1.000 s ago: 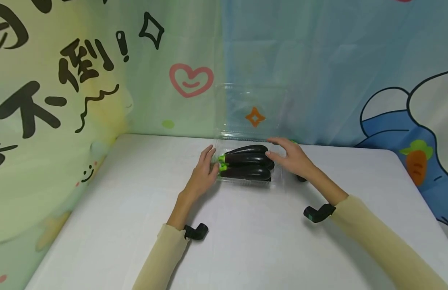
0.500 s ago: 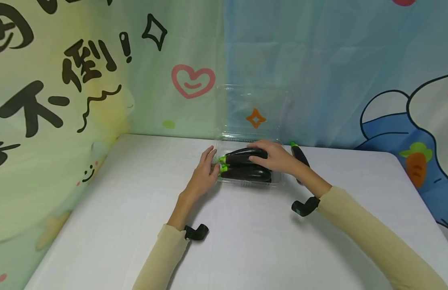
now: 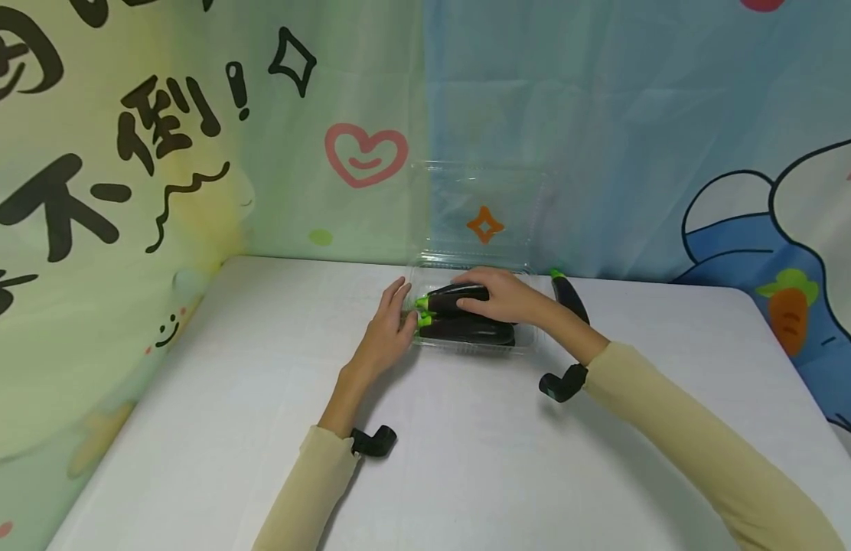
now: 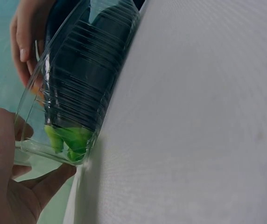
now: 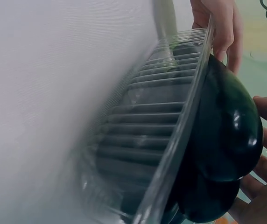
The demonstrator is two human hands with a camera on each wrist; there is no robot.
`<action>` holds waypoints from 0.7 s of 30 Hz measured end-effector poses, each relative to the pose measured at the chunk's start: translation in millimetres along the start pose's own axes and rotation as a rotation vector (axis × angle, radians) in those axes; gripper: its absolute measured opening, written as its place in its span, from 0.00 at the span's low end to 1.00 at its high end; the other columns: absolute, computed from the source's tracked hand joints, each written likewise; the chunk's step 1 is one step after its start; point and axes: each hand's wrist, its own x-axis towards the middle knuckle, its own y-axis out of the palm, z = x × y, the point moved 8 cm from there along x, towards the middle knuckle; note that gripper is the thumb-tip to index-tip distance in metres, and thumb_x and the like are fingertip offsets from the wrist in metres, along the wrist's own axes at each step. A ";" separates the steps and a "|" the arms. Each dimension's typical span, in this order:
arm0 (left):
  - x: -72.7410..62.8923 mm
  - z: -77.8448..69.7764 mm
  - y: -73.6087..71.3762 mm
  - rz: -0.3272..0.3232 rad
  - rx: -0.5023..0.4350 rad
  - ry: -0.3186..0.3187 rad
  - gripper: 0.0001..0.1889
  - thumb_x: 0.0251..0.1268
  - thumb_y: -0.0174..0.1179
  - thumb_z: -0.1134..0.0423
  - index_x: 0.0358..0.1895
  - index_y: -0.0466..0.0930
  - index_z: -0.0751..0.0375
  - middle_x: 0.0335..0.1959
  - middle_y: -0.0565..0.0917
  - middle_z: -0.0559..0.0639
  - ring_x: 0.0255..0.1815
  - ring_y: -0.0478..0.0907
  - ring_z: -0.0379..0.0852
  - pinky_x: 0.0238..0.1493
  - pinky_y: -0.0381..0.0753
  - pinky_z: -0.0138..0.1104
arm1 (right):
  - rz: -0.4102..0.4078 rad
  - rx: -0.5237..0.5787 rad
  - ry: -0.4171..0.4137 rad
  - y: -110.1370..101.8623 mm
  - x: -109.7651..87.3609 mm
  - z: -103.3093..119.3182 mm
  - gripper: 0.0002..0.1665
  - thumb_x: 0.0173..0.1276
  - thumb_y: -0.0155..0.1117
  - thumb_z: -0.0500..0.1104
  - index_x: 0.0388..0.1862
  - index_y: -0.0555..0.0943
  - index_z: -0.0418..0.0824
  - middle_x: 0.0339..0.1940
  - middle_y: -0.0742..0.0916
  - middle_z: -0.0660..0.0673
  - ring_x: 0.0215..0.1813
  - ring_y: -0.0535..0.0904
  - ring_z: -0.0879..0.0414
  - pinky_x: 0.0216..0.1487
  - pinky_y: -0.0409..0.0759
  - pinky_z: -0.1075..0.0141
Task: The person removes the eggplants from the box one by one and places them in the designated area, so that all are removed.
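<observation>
Several glossy dark eggplants [image 3: 467, 330] with green stem ends lie in a clear plastic container [image 4: 77, 88], stems to the left. My left hand [image 3: 386, 329] holds the container's left end, thumb outside the wall and fingers over the rim. My right hand [image 3: 501, 295] is on the rear eggplants from above. Its thumb and fingers span the eggplant [image 3: 442, 304] it touches, and cover part of it. In the right wrist view the fingertips [image 5: 262, 105] meet the rounded end of an eggplant that bulges above the rim.
The container's clear lid [image 3: 467, 176] stands raised at the back, against the printed curtain [image 3: 604, 115]. One more eggplant [image 3: 568, 296] lies outside on the white table [image 3: 480, 459], partly behind the right forearm.
My right hand has moved left from the container's right end onto the rear eggplants. The loose eggplant shows more as the arm shifted. My left hand stays at the container's left end.
</observation>
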 end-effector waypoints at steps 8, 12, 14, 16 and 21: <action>0.5 0.9 0.5 0.011 0.006 -0.005 0.29 0.72 0.45 0.56 0.75 0.56 0.55 0.78 0.54 0.47 0.69 0.69 0.59 0.65 0.68 0.59 | 0.045 -0.023 0.011 5.3 9.9 4.8 0.27 0.70 0.60 0.49 0.65 0.75 0.39 0.64 0.80 0.39 0.67 0.74 0.44 0.67 0.70 0.47; 0.5 0.4 -0.1 0.003 0.005 0.001 0.29 0.72 0.45 0.56 0.75 0.57 0.56 0.78 0.55 0.49 0.69 0.69 0.60 0.64 0.68 0.60 | 0.069 -0.028 -0.003 9.1 13.9 5.7 0.28 0.70 0.59 0.48 0.65 0.74 0.37 0.64 0.80 0.37 0.67 0.73 0.42 0.67 0.69 0.47; 0.5 0.3 0.0 0.001 0.002 0.002 0.29 0.72 0.45 0.56 0.75 0.57 0.57 0.78 0.55 0.49 0.69 0.69 0.60 0.63 0.68 0.61 | 0.079 -0.027 -0.007 11.4 15.9 5.0 0.28 0.70 0.59 0.48 0.65 0.74 0.36 0.64 0.79 0.37 0.67 0.73 0.42 0.67 0.69 0.47; 0.6 0.4 0.2 0.001 0.001 0.000 0.29 0.72 0.46 0.57 0.74 0.57 0.58 0.78 0.55 0.49 0.68 0.70 0.60 0.63 0.68 0.61 | 0.085 -0.027 -0.009 13.4 17.8 4.1 0.28 0.71 0.59 0.48 0.65 0.74 0.36 0.64 0.79 0.37 0.67 0.73 0.42 0.67 0.70 0.47; 0.4 0.3 -0.1 -0.001 0.005 -0.006 0.29 0.72 0.45 0.57 0.75 0.57 0.58 0.78 0.55 0.47 0.68 0.71 0.60 0.63 0.68 0.62 | 0.095 -0.028 -0.016 16.8 21.5 4.9 0.27 0.71 0.59 0.48 0.65 0.75 0.36 0.64 0.80 0.37 0.67 0.74 0.42 0.67 0.70 0.47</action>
